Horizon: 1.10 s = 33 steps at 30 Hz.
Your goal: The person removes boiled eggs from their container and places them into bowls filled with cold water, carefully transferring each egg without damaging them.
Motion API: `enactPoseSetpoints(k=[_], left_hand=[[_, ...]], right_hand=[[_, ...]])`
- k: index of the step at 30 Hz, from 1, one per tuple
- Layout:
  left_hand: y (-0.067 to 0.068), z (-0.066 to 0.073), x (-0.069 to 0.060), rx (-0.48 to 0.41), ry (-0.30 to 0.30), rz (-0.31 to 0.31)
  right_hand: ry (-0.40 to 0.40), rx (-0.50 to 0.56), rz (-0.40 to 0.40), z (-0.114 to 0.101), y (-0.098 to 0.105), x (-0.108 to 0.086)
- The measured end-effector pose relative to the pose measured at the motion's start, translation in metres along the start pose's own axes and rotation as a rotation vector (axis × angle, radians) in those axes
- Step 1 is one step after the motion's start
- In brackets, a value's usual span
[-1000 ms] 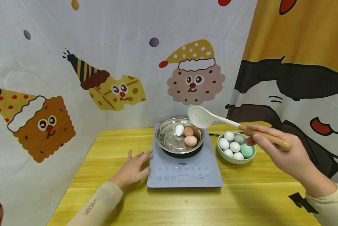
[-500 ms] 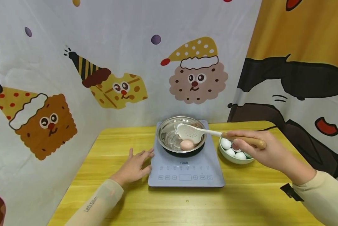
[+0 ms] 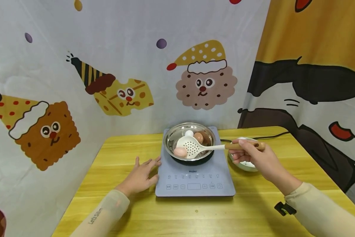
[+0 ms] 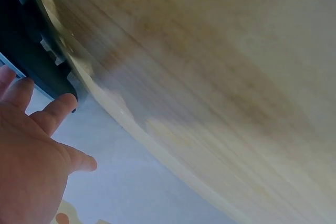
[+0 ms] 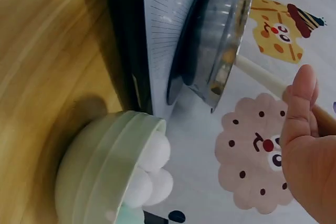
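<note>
My right hand grips the wooden handle of a white slotted spoon. The spoon's perforated head is inside a shiny steel pan, beside a pinkish egg at the pan's left front. Behind the head are a white egg and a brown egg. In the right wrist view the thumb lies along the handle. My left hand has its fingers spread, with the fingertips at the left edge of the induction cooker under the pan.
A pale green bowl stands right of the cooker, partly hidden by my right hand. White eggs and a green one show in it. A black cord runs along the back of the wooden table, before a printed curtain.
My right hand has brought the slotted spoon down and left into the pan. The pinkish egg has shifted to the pan's left side. My left hand has stayed in place.
</note>
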<state>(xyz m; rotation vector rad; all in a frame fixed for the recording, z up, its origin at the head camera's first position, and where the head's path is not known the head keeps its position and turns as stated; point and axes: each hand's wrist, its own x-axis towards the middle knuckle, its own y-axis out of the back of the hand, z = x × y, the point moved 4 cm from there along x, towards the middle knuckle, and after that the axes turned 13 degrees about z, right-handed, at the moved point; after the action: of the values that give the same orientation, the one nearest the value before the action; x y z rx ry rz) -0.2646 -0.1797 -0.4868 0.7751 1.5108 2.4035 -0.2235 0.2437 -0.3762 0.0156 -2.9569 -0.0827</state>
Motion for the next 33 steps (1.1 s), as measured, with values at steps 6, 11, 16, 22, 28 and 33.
enactPoseSetpoints(k=[6, 11, 16, 22, 28, 33], left_hand=[[-0.001, 0.000, 0.000, -0.006, -0.001, -0.001], [-0.003, 0.001, 0.001, -0.016, -0.009, 0.002], [-0.005, 0.001, 0.001, -0.018, -0.011, -0.002], [-0.005, 0.001, 0.001, -0.024, -0.010, -0.008], [-0.002, 0.001, 0.001, -0.021, -0.010, 0.003], [0.001, 0.000, -0.001, -0.015, -0.009, 0.010]], right_hand=[[-0.158, 0.217, 0.033, 0.010, -0.001, 0.001], [-0.203, 0.391, 0.036, 0.010, -0.001, 0.001], [-0.134, 0.493, 0.000, -0.004, 0.007, -0.007], [-0.062, 0.497, 0.036, -0.024, 0.033, -0.026], [-0.009, 0.330, 0.209, -0.026, 0.080, -0.058], [-0.008, 0.292, 0.241, -0.015, 0.120, -0.088]])
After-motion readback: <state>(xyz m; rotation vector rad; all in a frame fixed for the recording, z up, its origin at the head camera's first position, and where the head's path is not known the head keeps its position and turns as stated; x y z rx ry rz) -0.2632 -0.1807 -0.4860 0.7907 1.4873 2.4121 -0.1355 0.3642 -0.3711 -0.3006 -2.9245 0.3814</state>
